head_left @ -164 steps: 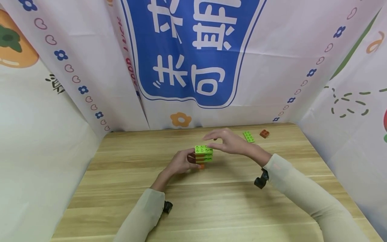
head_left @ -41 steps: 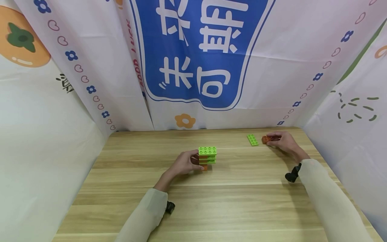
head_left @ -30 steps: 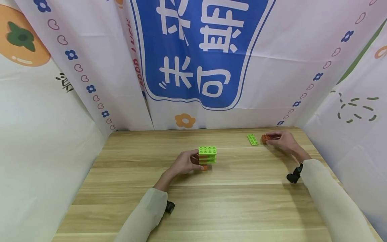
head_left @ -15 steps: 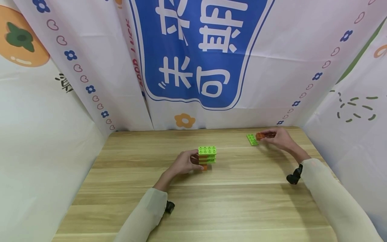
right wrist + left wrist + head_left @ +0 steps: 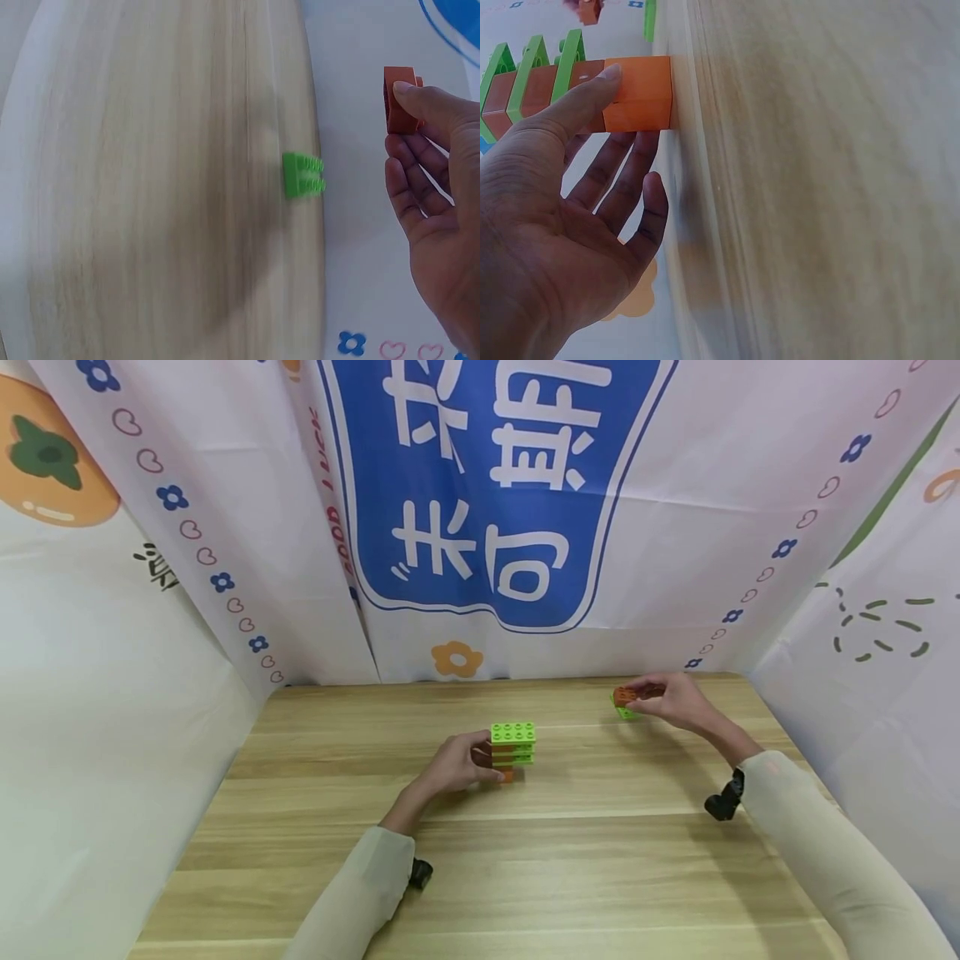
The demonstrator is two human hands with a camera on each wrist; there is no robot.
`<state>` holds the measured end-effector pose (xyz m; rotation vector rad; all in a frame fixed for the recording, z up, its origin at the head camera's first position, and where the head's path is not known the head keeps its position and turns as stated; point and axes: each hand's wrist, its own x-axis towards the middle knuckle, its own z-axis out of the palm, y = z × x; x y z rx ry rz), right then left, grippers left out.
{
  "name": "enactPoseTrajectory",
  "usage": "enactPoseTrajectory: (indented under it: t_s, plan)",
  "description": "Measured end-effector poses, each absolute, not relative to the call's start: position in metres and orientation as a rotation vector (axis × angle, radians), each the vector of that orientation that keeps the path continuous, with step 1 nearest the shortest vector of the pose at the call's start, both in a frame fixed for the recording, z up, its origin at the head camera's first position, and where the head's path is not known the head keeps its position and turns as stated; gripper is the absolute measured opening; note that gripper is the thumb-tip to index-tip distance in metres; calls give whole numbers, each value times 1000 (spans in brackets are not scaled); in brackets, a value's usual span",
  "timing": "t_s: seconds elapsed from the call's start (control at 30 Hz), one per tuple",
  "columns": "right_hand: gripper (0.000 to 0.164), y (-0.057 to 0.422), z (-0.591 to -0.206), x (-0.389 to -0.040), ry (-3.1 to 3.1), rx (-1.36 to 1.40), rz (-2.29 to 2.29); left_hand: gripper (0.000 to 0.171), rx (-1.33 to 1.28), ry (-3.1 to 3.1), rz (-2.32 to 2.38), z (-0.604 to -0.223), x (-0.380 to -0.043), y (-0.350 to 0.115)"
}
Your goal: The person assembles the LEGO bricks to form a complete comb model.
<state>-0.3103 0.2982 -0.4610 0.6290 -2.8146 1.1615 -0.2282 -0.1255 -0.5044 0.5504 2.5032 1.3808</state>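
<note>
My left hand (image 5: 452,764) grips a tower of toy building bricks (image 5: 513,732) near the table's middle. In the left wrist view its thumb presses the orange bottom brick (image 5: 649,94), with fingers on the far side. Above that, brown bricks (image 5: 538,91) alternate with green plates (image 5: 568,64) that jut out to one side; a green studded plate tops the tower. At the back right, my right hand (image 5: 681,703) pinches a brown brick (image 5: 403,112) between thumb and fingers, held up off the table. In the head view it overlaps a loose green plate (image 5: 304,175) lying there.
The wood-grain table (image 5: 450,877) reaches back to a printed cloth (image 5: 637,610), which also rises along both sides. Dark wrist cameras (image 5: 723,802) sit at the cuffs of both sleeves.
My right hand left the tower's top, reached right, took hold of the brown brick, lifted it and carried it left over the loose green plate. The left hand keeps its grip.
</note>
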Motion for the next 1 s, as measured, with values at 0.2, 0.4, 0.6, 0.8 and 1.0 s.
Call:
enactPoseTrajectory:
  t_s: [0.2, 0.4, 0.6, 0.8, 1.0]
  plan:
    - [38, 282, -453, -305, -2784, 712, 1160, 49, 560, 2507, 1373, -504, -228, -126]
    - [38, 266, -443, -298, -2776, 763, 1127, 48, 555, 2515, 1365, -504, -228, -126]
    - [37, 252, -438, -293, -2732, 880, 1130, 47, 561, 2528, 1357, -503, -226, -126]
    - [37, 240, -433, -288, -2699, 953, 1133, 46, 551, 2527, 1365, -503, -226, -125]
    - [38, 225, -425, -279, -2679, 991, 1144, 44, 548, 2523, 1360, -505, -227, -126]
